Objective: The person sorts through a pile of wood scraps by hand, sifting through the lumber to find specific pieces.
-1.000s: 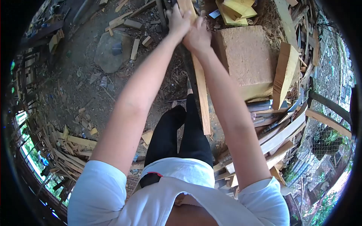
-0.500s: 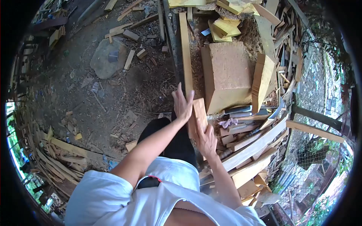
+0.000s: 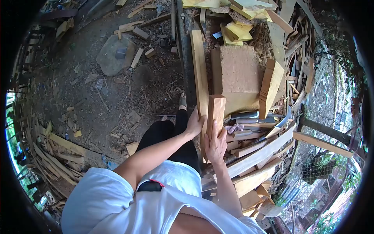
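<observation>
Since the earlier frame, the left hand [image 3: 195, 123] had gone from spread fingers to a closer hold, and the far end of the long strip [image 3: 200, 74] had dropped nearer to the person. Its fingers were drawn in at the strip's left side, partly hidden by the wood, with little opening left. The right hand [image 3: 216, 145] was partly closed on the short block [image 3: 216, 111], some fingers lying extended along its face.

The short block stood out past the right hand, just to the right of the long strip, its end face showing. Whether the two pieces touched lower down could not be told. The strip ran lengthwise beside a dark beam [image 3: 187, 58], over the person's dark-clad leg at its near end.

Right of the pieces sat a big wood block [image 3: 239, 70], with an angled chunk [image 3: 270, 87] near its right side. Closer in were a pink cloth [image 3: 235, 128] and a dark-handled tool [image 3: 244, 115]. Yellowish offcuts [image 3: 237, 31] lay beyond the big block, and a flat stone [image 3: 113, 56] lay on the ground at left.
</observation>
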Action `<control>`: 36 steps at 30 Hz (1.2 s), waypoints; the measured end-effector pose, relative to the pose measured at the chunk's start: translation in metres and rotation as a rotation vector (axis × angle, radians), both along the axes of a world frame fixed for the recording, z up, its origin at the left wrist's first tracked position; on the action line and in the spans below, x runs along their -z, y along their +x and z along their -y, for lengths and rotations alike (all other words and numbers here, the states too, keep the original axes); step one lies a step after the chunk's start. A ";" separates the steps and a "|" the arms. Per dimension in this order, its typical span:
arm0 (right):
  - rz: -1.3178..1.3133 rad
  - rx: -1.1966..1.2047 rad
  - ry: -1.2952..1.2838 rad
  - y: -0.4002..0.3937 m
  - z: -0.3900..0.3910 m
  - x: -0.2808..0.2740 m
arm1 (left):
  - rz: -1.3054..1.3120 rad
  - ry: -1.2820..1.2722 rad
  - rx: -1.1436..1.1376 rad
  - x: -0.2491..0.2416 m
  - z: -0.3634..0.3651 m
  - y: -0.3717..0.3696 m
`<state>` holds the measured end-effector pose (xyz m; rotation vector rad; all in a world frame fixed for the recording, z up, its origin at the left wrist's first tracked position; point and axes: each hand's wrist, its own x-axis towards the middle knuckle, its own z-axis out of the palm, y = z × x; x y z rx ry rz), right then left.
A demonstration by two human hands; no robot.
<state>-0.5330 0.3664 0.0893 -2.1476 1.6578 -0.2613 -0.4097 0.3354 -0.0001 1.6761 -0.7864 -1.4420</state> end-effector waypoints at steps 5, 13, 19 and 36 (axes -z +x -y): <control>0.026 0.006 0.021 0.004 0.007 0.000 | -0.097 -0.078 -0.080 0.011 0.021 0.013; 0.056 0.042 0.083 0.014 0.017 0.006 | 0.463 0.026 -0.009 0.009 0.047 0.029; 0.030 -0.014 0.101 0.031 0.012 0.016 | 0.685 -0.192 0.040 0.013 0.050 0.069; -0.193 -0.008 0.068 0.111 0.136 0.069 | 0.791 -0.368 0.078 0.012 0.114 0.061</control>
